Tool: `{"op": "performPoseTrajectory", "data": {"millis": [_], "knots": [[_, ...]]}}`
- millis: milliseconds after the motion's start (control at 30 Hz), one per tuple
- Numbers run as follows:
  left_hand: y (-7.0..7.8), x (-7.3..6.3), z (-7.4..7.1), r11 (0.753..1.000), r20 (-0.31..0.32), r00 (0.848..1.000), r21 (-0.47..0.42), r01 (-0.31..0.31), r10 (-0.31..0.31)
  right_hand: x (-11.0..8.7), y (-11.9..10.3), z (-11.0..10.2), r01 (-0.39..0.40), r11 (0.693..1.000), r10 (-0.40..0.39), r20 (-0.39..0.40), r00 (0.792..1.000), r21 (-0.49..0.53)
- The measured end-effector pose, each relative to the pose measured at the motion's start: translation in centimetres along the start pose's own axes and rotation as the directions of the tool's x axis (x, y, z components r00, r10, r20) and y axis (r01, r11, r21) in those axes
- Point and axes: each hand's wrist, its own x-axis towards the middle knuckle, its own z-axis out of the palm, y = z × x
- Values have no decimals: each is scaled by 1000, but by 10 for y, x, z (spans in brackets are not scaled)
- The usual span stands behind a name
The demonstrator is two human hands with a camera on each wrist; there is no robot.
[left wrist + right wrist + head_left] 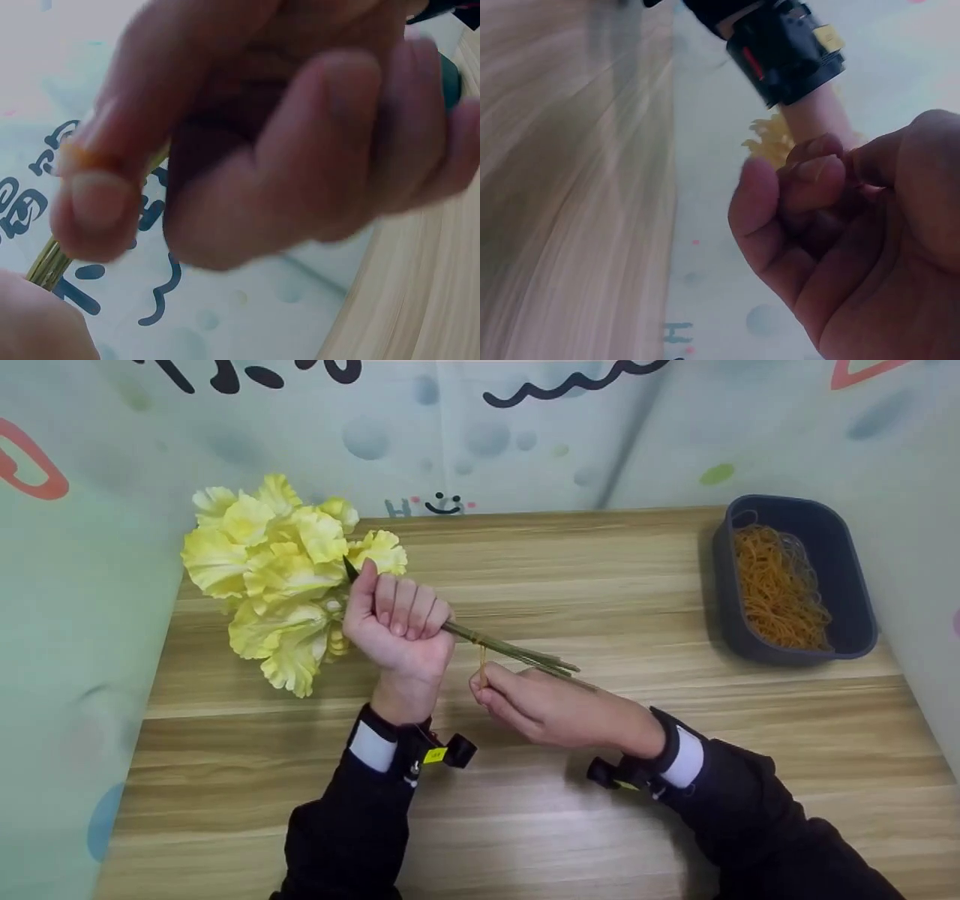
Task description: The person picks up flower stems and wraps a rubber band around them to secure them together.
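Note:
My left hand (401,619) is wrapped round the green stems (517,650) of a bunch of yellow artificial flowers (277,570). The blossoms spread out on the left of that fist, and the stem ends point right. A rubber band (482,656) circles the stems just right of the fist and is drawn downward in a loop. Below the stems, my right hand (555,705) pinches the loop between thumb and forefinger. In the left wrist view the right hand (300,142) looms large, with an orange bit of band between its fingertips.
At the back right of the wooden table (525,825) stands a dark blue bin (855,592) with a heap of rubber bands (780,592) in it. Pale printed cloth (465,427) lines the back and both sides of the table.

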Motion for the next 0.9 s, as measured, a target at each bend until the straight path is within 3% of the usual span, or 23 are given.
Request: {"op": "performPoseTrajectory", "data": {"millis": [133, 267, 533, 667, 767, 900], "knots": [[1, 2, -2, 1000, -32, 999, 16, -23, 23, -6, -13, 1, -28, 997, 20, -115, 993, -66], [1, 3, -2, 999, -27, 999, 24, -23, 24, -9, -22, 4, 3, 995, -26, -231, 973, -102], [-1, 3, 0, 997, -30, 999, 77, -27, 29, -18, -28, -4, 70, 983, -125, -346, 930, -169], [-1, 2, 0, 995, -30, 999, 100, -21, 24, -24, -29, -17, 94, 987, -139, -390, 910, -133], [-2, 2, 1, 991, -33, 999, 130, -35, 40, -28, -29, -25, 75, 994, -101, -386, 917, -80], [-2, 1, 2, 984, -31, 997, 171, -58, 64, -31, -31, -31, 39, 999, -33, -298, 954, 14]]}}
